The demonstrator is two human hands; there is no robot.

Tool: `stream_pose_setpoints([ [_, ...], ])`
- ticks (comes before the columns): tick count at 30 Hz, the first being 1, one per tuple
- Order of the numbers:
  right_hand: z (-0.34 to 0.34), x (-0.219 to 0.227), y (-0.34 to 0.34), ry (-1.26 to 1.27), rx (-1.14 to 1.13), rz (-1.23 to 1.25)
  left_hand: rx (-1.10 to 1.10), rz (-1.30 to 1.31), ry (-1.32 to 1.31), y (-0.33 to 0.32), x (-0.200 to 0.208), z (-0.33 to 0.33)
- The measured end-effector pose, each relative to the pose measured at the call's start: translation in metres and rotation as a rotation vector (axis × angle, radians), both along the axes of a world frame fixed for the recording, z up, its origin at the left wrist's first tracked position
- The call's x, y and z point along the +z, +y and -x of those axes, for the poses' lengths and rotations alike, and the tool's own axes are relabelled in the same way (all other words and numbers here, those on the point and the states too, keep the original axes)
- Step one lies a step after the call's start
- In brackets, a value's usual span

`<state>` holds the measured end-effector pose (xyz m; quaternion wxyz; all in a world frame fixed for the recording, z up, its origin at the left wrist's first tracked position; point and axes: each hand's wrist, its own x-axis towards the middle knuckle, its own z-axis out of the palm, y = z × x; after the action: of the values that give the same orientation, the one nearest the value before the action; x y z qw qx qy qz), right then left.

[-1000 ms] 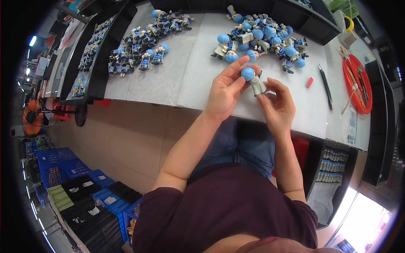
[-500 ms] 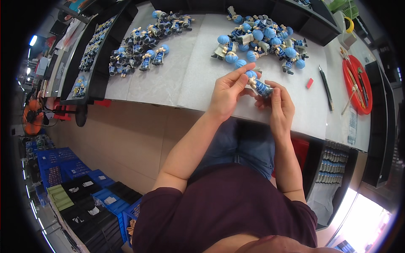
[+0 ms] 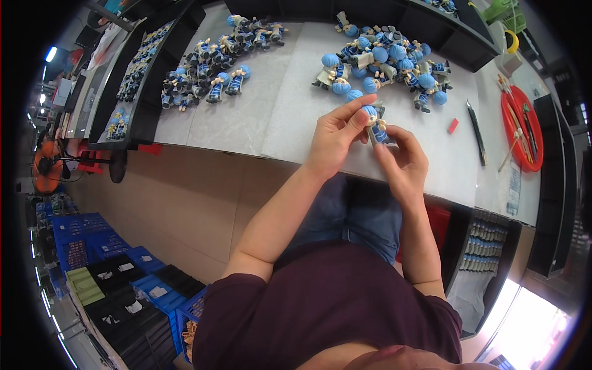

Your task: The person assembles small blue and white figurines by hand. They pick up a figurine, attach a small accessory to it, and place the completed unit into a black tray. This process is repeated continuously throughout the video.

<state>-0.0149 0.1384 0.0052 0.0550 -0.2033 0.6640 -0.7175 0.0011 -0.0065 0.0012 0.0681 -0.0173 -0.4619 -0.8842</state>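
Cloth of a dark maroon short-sleeved shirt point(image 3: 333, 283) fills the nearest part of the view, with blue jeans point(image 3: 373, 213) just beyond it, below the edge of the bench point(image 3: 283, 129). To the right, lower than the benchtop, a black tray point(image 3: 507, 271) holds rows of small blue-and-grey pieces. Over the bench's near edge, the right hand point(image 3: 406, 161) has its thumb and forefinger drawn narrow around the lower body of a blue-haired figurine point(image 3: 378, 131). The left hand point(image 3: 332, 140) pinches the same figurine at the head, its fingers closed on it from the left. The figurine is thus held between both hands above the bench, head toward the left hand, its blue-clad front partly in sight. Farther right lie a small red block point(image 3: 453, 126), a pen-style craft knife point(image 3: 478, 139) and a red oval tray point(image 3: 538, 132) with slim tools in it. Beyond the hands, a heap of similar figurines point(image 3: 401, 61) lies jumbled, blue heads pointing every way. Another group of figurines point(image 3: 213, 58) spreads over the bench to the left, and past it a long black tray point(image 3: 161, 80) contains more. A black-walled tray point(image 3: 425, 28) stands along the far side.
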Motion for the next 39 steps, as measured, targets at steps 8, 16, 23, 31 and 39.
stream_pose_setpoints([
  [8,0.0000,0.0007,-0.0015,0.022,-0.012,-0.027,0.010,-0.031,-0.023,0.0015,0.0037,0.0000],
  [16,-0.0002,0.0011,-0.0032,0.045,-0.018,-0.021,-0.016,-0.020,-0.017,-0.0005,0.0017,0.0000],
  [23,0.0006,0.0000,-0.0022,0.068,-0.018,-0.039,-0.030,-0.032,-0.034,-0.0005,0.0020,0.0008],
  [31,0.0003,0.0014,-0.0029,0.051,-0.005,-0.017,-0.031,-0.042,-0.043,-0.0008,0.0019,0.0005],
  [39,0.0009,-0.0014,-0.0019,0.065,-0.034,-0.035,-0.022,-0.022,-0.029,-0.0002,0.0011,0.0018],
])
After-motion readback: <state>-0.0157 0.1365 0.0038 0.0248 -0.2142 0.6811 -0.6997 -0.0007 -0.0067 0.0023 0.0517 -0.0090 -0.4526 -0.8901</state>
